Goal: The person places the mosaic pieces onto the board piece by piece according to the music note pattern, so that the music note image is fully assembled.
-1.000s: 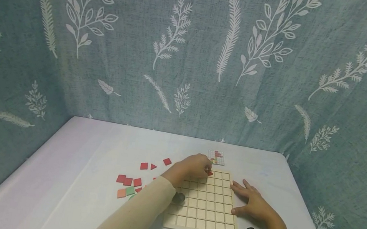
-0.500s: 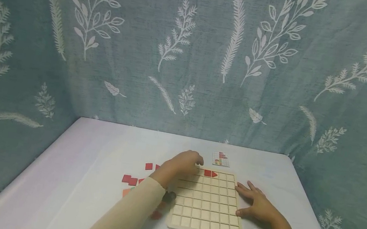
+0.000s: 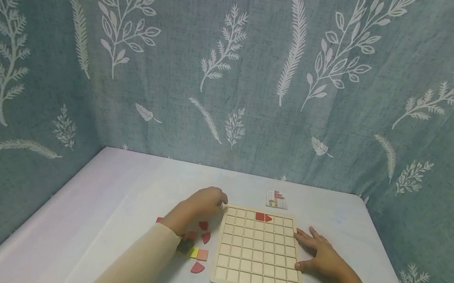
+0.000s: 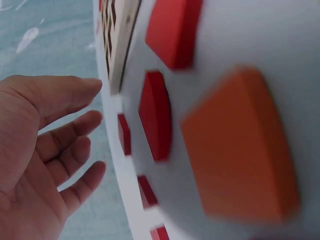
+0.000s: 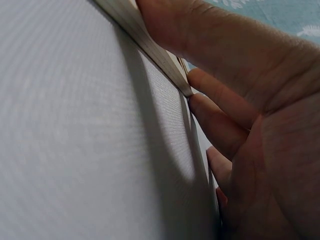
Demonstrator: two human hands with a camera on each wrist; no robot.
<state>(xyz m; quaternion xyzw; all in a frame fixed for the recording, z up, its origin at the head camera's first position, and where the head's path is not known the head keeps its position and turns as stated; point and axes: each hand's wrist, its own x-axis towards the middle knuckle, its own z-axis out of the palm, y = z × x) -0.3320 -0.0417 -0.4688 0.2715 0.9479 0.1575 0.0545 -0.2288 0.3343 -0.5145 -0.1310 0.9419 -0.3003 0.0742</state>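
Observation:
A pale wooden grid board (image 3: 255, 255) lies on the white table. In its far row sit a red square tile (image 3: 260, 216) and a red triangular tile (image 3: 268, 218), side by side. My left hand (image 3: 201, 202) hovers left of the board's far left corner. In the left wrist view its thumb and fingers (image 4: 75, 97) are loosely bent with nothing between them, near several red tiles and an orange tile (image 4: 240, 150). My right hand (image 3: 321, 256) rests along the board's right side, its thumb and fingers (image 5: 215, 120) touching the edge in the right wrist view.
Red quarter-round tiles (image 3: 198, 267), a salmon square tile (image 3: 202, 255) and a yellow tile (image 3: 194, 253) lie left of the board, others partly hidden by the left forearm. Beyond the board lies a small printed pattern card (image 3: 277, 199). Patterned cloth (image 3: 237, 66) hangs behind the table.
My left hand has released the red triangular tile beside the red square and moved left off the board. My right hand has stayed at the board's edge. The head view has shifted slightly.

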